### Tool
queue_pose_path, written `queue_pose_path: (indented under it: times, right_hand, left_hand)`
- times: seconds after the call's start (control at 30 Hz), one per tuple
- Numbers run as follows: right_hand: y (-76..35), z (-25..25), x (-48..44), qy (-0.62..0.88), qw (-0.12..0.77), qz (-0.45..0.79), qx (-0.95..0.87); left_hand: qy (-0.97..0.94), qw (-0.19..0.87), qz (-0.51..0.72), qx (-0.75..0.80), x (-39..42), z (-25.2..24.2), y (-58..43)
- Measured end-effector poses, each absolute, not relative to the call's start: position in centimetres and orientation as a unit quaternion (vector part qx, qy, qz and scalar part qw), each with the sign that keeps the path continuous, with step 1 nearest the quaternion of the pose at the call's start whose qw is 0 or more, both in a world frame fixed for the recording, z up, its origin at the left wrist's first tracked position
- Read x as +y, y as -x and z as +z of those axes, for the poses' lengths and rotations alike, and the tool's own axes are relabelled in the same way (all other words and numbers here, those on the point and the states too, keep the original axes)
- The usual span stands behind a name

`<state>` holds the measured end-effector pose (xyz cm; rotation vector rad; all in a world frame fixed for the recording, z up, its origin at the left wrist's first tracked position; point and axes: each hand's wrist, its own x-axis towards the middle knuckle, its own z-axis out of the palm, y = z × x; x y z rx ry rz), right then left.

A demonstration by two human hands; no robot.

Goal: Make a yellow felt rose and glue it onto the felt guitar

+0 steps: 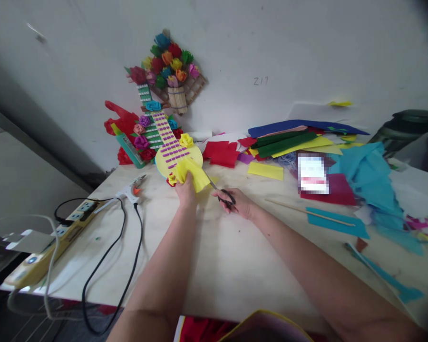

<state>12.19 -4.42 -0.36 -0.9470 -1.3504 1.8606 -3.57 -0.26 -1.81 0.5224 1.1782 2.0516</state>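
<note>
My left hand [187, 189] is closed on a folded piece of yellow crepe paper [193, 172], held up over the table. My right hand [238, 203] grips black-handled scissors [224, 194], whose blades point left into the edge of the yellow paper. Just behind the paper lies a yellow guitar-shaped craft [171, 147] with purple strips and paper roses.
A glue gun [133, 189] and its black cable lie at the left beside a power strip [53, 237]. Stacks of coloured paper [288, 140] cover the back right, with teal sheets [371, 175] and a thin wooden stick [306, 211]. A paper flower basket [173, 71] leans on the wall.
</note>
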Motion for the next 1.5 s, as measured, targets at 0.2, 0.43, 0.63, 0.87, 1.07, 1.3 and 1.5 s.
queue_pose_path:
  times: [0.2, 0.43, 0.63, 0.87, 1.07, 1.3, 1.5]
  right_hand:
    - [-12.4, -0.6, -4.3, 0.357, 0.321, 0.699, -0.529]
    - [-12.3, -1.1, -4.1, 0.359, 0.323, 0.684, -0.547]
    - [-12.0, -2.2, -3.7, 0.354, 0.341, 0.660, -0.568]
    - [-12.0, -2.0, -3.7, 0.349, 0.335, 0.662, -0.573]
    - [-12.3, -1.6, -3.8, 0.342, 0.327, 0.660, -0.584]
    - [-12.5, -0.9, -4.1, 0.345, 0.318, 0.670, -0.576]
    - [-12.5, -1.0, -4.0, 0.340, 0.329, 0.667, -0.576]
  left_hand:
    - [-0.201, 0.354, 0.797, 0.447, -0.2, -1.9, 3.6]
    - [-0.190, 0.354, 0.790, 0.462, -0.2, -1.9, 3.7]
    - [-0.202, 0.353, 0.796, 0.448, -0.1, -2.0, 3.9]
    - [-0.203, 0.367, 0.786, 0.455, -0.2, -2.1, 4.0]
    - [-0.207, 0.383, 0.774, 0.460, -0.3, -2.0, 3.8]
    - [-0.235, 0.395, 0.764, 0.452, -0.5, -2.3, 3.7]
    - [-0.239, 0.390, 0.761, 0.459, -0.2, -2.8, 3.6]
